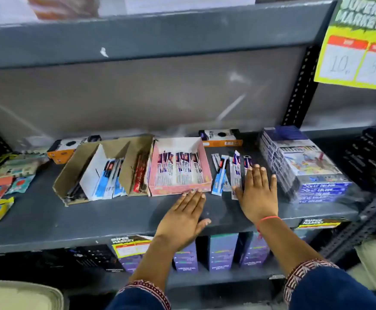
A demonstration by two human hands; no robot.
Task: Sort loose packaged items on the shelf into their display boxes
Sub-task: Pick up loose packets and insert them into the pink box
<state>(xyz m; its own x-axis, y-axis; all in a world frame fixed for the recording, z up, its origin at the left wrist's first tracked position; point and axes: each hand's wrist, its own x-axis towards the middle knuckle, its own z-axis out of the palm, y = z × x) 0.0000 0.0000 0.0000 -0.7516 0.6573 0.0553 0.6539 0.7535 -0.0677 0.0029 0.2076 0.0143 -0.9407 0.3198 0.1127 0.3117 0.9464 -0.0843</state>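
My left hand (182, 214) lies flat, fingers spread, touching the pink display box (180, 166) of upright packets, while my right hand (258, 191) rests open-palmed on loose packets (236, 173) beside it.

On the shelf (93, 220) I see three display boxes side by side: the open cardboard box (70, 175) leftmost, a narrow box (135, 173) in the middle, the tray of packets (179, 168) right of it. Loose packets (227, 173) lie just right of the tray, under my right hand (257, 193). Stacked boxes (303, 164) stand farther right; pouches (1, 182) lie far left.
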